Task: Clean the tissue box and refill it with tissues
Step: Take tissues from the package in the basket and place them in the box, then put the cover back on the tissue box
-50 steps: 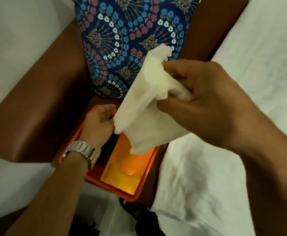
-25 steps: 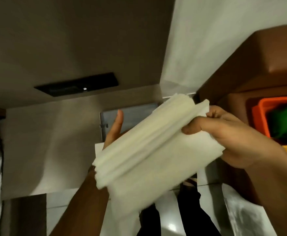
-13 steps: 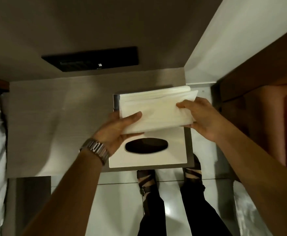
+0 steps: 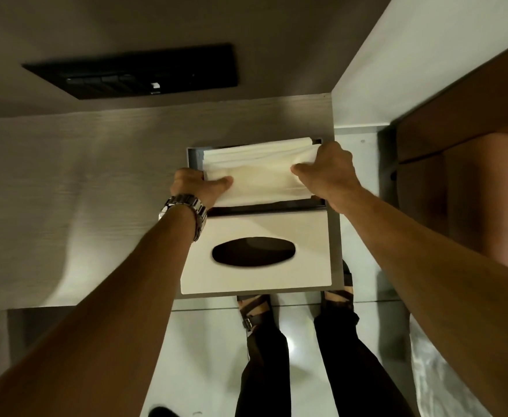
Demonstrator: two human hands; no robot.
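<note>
- Two hands hold one stack of tissues by its short ends: left hand clamped on the left end, right hand clamped on the right end.
- Its long axis runs left to right, matching the open tissue box directly under it, at the desk's right edge.
- Neither hand looks nearer; the stack seems to need only lowering straight in.
- Lid with its oval slot lies just nearer the person, overhanging the front edge.
- No readable writing or brand shows.

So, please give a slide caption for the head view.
Both hands lower a tissue stack into the open tissue box.
</note>
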